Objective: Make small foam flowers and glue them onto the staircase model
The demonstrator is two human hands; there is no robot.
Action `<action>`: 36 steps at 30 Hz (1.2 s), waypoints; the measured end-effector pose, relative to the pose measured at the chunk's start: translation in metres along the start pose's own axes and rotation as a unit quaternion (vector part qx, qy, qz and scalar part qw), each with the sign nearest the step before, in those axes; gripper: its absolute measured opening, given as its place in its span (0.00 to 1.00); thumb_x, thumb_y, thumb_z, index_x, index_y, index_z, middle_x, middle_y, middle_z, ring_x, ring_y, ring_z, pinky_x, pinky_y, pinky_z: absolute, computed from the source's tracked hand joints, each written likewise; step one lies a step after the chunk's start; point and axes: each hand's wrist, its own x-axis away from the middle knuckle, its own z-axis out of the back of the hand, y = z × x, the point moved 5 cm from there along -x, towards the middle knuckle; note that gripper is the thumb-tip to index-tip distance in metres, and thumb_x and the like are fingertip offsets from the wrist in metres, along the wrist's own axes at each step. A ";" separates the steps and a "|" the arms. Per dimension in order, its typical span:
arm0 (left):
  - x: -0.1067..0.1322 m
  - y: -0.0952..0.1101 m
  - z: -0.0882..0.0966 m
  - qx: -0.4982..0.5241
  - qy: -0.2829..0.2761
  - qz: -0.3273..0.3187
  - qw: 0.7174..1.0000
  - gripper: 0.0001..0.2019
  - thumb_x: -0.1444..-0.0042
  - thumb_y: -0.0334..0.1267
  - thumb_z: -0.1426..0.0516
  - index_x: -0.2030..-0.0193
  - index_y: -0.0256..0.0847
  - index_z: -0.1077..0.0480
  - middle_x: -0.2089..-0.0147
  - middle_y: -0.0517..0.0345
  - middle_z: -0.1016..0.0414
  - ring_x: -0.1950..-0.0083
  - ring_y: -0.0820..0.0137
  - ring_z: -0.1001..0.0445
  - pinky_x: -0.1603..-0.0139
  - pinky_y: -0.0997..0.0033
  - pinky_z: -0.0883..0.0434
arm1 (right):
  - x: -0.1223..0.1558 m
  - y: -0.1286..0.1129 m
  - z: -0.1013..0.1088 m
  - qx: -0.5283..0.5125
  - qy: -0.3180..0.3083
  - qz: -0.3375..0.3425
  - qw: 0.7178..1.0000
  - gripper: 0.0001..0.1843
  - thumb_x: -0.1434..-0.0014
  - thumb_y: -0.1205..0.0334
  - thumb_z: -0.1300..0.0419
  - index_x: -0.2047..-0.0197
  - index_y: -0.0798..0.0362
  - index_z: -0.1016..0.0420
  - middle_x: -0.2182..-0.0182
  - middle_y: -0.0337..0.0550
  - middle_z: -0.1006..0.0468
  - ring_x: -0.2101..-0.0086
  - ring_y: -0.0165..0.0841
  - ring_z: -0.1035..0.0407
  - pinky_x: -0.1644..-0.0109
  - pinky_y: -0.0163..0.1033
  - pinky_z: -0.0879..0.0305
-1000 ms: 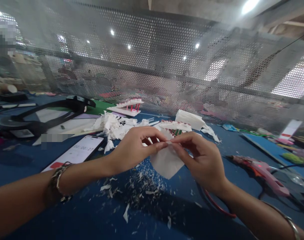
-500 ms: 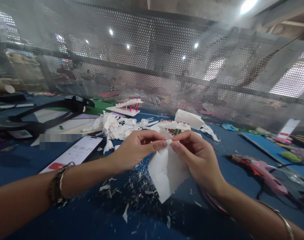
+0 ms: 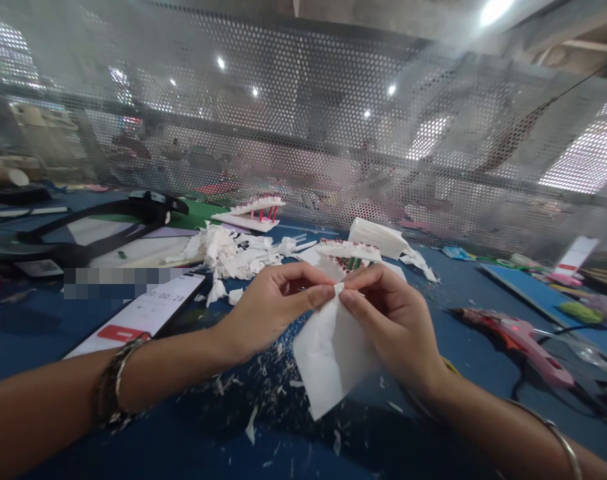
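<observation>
A thin white sheet, perhaps tissue paper (image 3: pixel 330 357), hangs from my fingertips over the blue table. My left hand (image 3: pixel 276 303) pinches its top edge between thumb and forefinger. Right beside that pinch, my right hand (image 3: pixel 396 320) grips the same edge with thumb and fingers, so the two hands nearly touch. The sheet tapers to a corner at the bottom. Just behind my hands lies a white model with small red-brown bits and green posts (image 3: pixel 350 252), partly hidden by my fingers. Small paper scraps (image 3: pixel 252 425) are scattered beneath.
Torn white paper (image 3: pixel 223 250) is heaped behind my left hand, near a phone (image 3: pixel 153 310) showing a timer. A pink glue gun (image 3: pixel 523 340) lies at right. Farther back are a folded white stack (image 3: pixel 376 237), a model with red posts (image 3: pixel 258 213) and a perforated metal screen (image 3: pixel 308 120).
Both hands keep their pinch on the paper. The sheet's lower corner has swung slightly left and down. My left forearm has dropped a little.
</observation>
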 end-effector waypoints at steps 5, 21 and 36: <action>0.005 0.013 -0.002 -0.133 -0.006 -0.075 0.988 0.04 0.50 0.33 0.45 0.68 0.39 0.28 0.66 0.60 0.26 0.64 0.76 0.31 0.64 0.80 0.35 | -0.001 -0.013 0.001 0.085 0.004 0.114 0.990 0.05 0.52 0.72 0.43 0.74 0.53 0.35 0.77 0.33 0.31 0.75 0.21 0.34 0.71 0.26 0.35; -0.001 0.023 0.004 -0.184 -0.013 -0.079 0.980 0.03 0.54 0.32 0.42 0.76 0.38 0.29 0.75 0.64 0.27 0.72 0.79 0.32 0.73 0.85 0.36 | -0.006 -0.020 0.004 0.064 -0.135 0.076 0.986 0.12 0.50 0.65 0.42 0.63 0.50 0.40 0.77 0.31 0.34 0.77 0.20 0.37 0.76 0.23 0.38; -0.002 0.010 0.002 -0.095 -0.011 0.007 0.995 0.04 0.53 0.33 0.44 0.75 0.36 0.31 0.77 0.65 0.31 0.75 0.81 0.35 0.77 0.86 0.38 | 0.002 -0.042 0.001 0.342 -0.137 0.310 0.876 0.09 0.46 0.72 0.48 0.67 0.54 0.28 0.72 0.43 0.27 0.71 0.26 0.33 0.69 0.31 0.36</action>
